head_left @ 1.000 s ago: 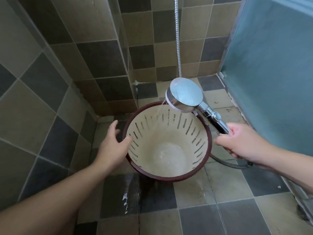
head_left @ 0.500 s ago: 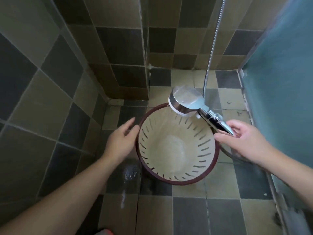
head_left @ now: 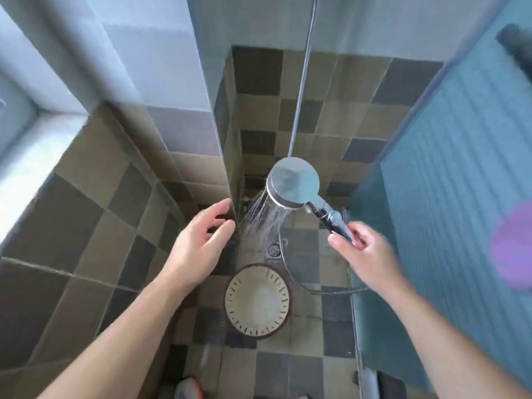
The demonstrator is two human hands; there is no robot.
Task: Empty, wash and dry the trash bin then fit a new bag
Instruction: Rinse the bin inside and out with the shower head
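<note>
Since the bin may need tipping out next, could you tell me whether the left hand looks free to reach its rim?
Probably yes: the left hand is open and empty, and nothing lies between it and the cream slotted plastic bin below.

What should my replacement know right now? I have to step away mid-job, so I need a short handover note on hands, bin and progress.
Left hand: open, holding nothing, raised above the floor.
Right hand: grips the shower head by its handle; water is running and sprays toward the corner, not into the bin.
Bin: upright on the tiled floor near the drain, empty and unlined.
Done: emptied, apparently rinsed.
Left: finish washing if needed, shut off the water, dry the bin, fit a new bag.
</note>
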